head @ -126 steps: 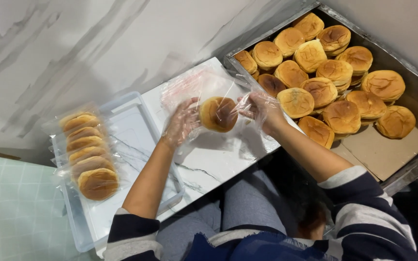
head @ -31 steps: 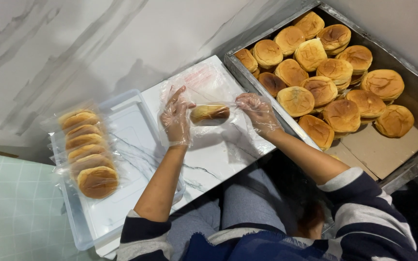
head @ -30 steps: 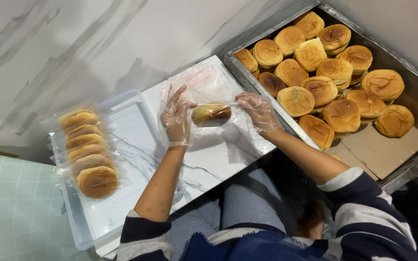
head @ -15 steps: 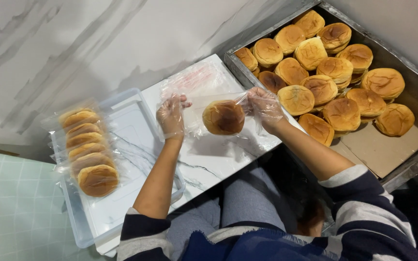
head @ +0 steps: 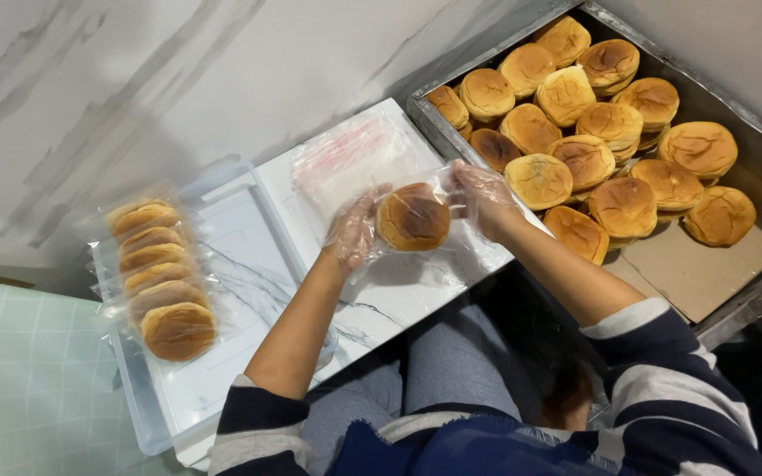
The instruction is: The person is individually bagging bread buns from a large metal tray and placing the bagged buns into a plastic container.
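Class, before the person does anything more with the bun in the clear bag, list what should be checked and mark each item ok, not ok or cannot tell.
1. Both hands gloved: left hand, right hand: ok.
2. Bun inside clear bag: ok.
3. Bag sealed: cannot tell.
4. Free space in clear tray beside bagged buns: ok.
5. Spare bags within reach on white board: ok.
6. Unwrapped buns left in metal tray: ok.

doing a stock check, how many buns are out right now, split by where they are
Loose buns in the metal tray, those showing: 17
Bagged buns in the clear bin: 6
Bun in a bag between left hand and right hand: 1
Total: 24
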